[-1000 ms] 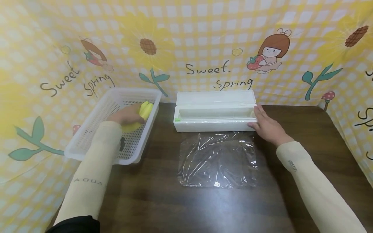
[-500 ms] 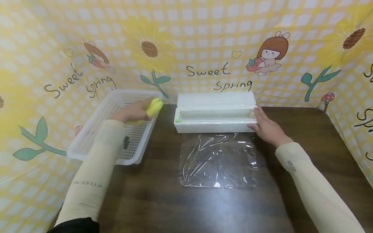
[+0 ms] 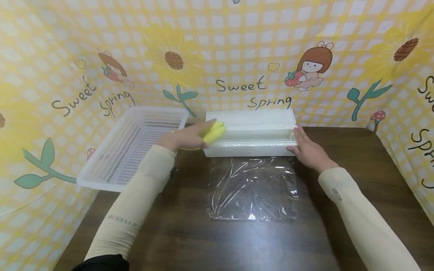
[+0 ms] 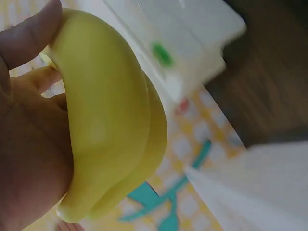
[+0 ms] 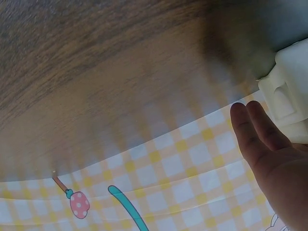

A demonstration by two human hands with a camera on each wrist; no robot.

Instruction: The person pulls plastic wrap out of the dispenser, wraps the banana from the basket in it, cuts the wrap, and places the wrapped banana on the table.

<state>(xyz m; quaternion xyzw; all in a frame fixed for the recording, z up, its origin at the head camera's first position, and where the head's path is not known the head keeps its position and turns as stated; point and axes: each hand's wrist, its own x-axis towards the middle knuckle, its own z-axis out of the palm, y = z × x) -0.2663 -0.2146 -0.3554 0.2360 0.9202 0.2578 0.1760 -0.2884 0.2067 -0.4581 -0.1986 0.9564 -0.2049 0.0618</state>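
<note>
Hanging over the left end of a white box (image 3: 249, 150), a bunch of yellow bananas (image 3: 216, 132) is held in a person's left hand (image 3: 184, 136), its thumb and fingers curled around the fruit. Whether the box is touched by the bunch cannot be told. At the opposite end, the box is met by the right hand (image 3: 310, 150), its fingers laid straight along the side and the thumb set at the front corner; in the right wrist view, two of those fingers are seen pressed together. The lid (image 3: 251, 116) is tipped back, and the long hollow inside is exposed. A green piece (image 4: 162, 54) is shown, blurred, on the box in the left wrist view. Just in front, a sheet of clear film (image 3: 252, 192) is spread, creased and glossy, across the dark wooden table (image 3: 237, 246). To the left, a white slotted basket (image 3: 101, 186) is partly hidden by a cream sleeve (image 3: 135, 203). Behind everything, a yellow checked cloth (image 3: 237, 45) is printed with "Sweet Spring."
</note>
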